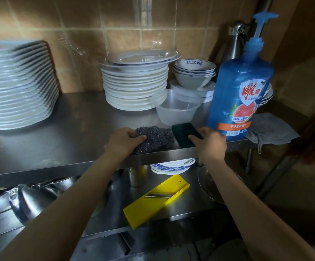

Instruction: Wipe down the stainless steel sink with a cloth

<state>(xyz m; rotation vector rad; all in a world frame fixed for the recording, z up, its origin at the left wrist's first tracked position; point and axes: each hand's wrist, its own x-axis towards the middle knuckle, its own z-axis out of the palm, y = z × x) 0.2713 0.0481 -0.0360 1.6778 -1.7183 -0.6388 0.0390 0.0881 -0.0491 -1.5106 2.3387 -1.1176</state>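
The plate stack (17, 85) at far left is blurred and cut off by the frame edge. The steel wool scourer (156, 139) is gripped at its left end by the left hand (122, 142), thumb on top, the other fingers hidden. The green scouring pad (183, 132) is pinched by the right hand (210, 145). The grey cloth (271, 129) lies at the right end of the shelf (68, 129), partly hidden behind the detergent bottle (241, 95).

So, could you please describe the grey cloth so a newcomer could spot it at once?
On the upper stainless steel shelf, find the tall blue pump bottle of dish soap. Right of it lies the crumpled grey cloth, drooping over the edge. It is the only soft fabric; the dark wire scourer and green scouring pad lie left of the bottle.
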